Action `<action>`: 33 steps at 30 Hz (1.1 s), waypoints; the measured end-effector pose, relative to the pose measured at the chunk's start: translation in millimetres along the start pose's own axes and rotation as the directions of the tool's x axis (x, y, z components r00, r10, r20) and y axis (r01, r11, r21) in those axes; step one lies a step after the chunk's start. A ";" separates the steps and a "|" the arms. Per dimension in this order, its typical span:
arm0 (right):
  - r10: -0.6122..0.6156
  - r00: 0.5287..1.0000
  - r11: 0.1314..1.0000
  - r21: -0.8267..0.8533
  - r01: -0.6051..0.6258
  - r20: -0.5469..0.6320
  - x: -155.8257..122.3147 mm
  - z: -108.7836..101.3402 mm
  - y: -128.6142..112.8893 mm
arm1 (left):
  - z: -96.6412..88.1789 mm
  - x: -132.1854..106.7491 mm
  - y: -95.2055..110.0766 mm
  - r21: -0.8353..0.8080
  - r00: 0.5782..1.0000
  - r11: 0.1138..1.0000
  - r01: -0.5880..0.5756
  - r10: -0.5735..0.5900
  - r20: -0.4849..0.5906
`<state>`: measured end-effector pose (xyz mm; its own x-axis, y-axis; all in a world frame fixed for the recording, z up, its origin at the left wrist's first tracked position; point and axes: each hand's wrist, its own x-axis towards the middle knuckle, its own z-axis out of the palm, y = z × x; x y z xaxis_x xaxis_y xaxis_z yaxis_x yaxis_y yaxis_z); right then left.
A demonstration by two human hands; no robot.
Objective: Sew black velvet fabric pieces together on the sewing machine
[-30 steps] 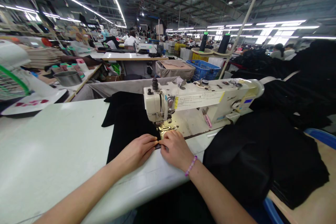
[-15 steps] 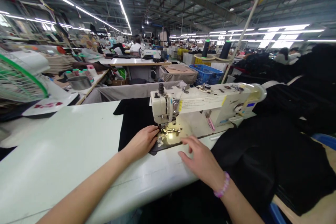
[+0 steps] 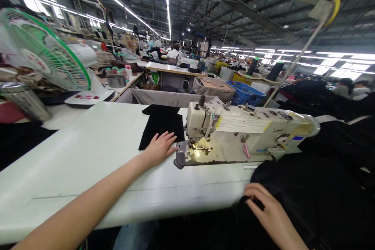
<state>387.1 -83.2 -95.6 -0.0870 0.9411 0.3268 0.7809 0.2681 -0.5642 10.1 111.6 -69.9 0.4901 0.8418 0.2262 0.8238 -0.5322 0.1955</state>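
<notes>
My left hand (image 3: 160, 147) lies flat, fingers spread, over the near edge of a black fabric piece (image 3: 161, 123) on the pale table. That piece sits just left of the sewing machine (image 3: 228, 119), whose needle area is lit. At the table's right front edge, my right hand (image 3: 268, 207) pinches the edge of a large heap of black fabric (image 3: 322, 191). The thumb and forefinger close on the cloth. Pink-handled thread snips (image 3: 245, 148) rest on the machine bed.
A green-rimmed fan (image 3: 55, 50) stands on the left, with a metal flask (image 3: 26, 101) in front of it. Behind the machine are a blue basket (image 3: 246, 93) and dark thread cones (image 3: 252, 66). A slanting thread stand pole (image 3: 295, 54) rises at the right.
My right hand has moved right, from beside the needle plate to the black fabric heap, and has closed on its edge. The fabric piece under my left hand has shifted away from the needle.
</notes>
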 end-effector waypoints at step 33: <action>0.053 0.998 0.502 0.865 -0.006 -0.024 68.5 28.4 -126.9 | -93.1 -33.8 78.1 -0.549 0.963 0.828 0.114 -0.228 -0.145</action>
<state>264.5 -47.0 -23.2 -0.0305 0.9489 0.3140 -0.1419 0.3068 -0.9411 31.4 33.1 26.5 0.2425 0.9188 0.3114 0.5810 -0.3946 0.7118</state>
